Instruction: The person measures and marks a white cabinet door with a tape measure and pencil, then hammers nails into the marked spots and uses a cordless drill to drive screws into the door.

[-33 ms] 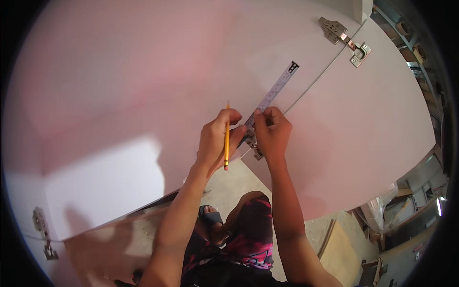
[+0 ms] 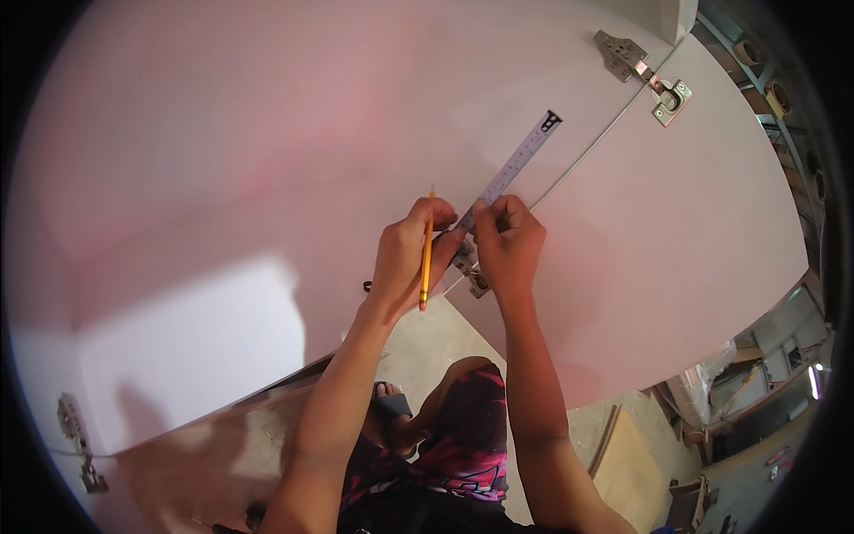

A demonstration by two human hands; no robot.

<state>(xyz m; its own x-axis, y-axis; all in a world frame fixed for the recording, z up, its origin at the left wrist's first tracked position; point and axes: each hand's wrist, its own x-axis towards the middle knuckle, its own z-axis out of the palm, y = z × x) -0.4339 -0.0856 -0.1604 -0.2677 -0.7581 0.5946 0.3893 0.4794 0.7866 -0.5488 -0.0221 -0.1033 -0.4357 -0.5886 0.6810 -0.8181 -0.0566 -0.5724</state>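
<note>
My left hand [image 2: 405, 249] is closed, with a yellow pencil [image 2: 427, 258] across its fingers, point away from me and eraser end toward me. My right hand [image 2: 511, 240] pinches the pale blade of a tape measure [image 2: 511, 169], whose dark hooked end sticks out to the far right. The left fingers lie close against the near end of the blade; the tape's case is mostly hidden by that hand. Just under the hands, a metal cabinet hinge [image 2: 479, 283] is partly covered. The blade lies over a pale panel [image 2: 356, 116], left of the seam with a second panel [image 2: 667, 240].
A second metal hinge [image 2: 645, 76] spans the seam at the far right, and another hinge [image 2: 82, 445] sits at the lower left. On the floor at the lower right lies a wooden board [image 2: 627, 467]. Cluttered shelves [image 2: 774, 98] line the right edge.
The tape's hooked end has shifted slightly to the far right. The pencil has moved a little right and away from me along with my left hand. My right hand has barely moved.
</note>
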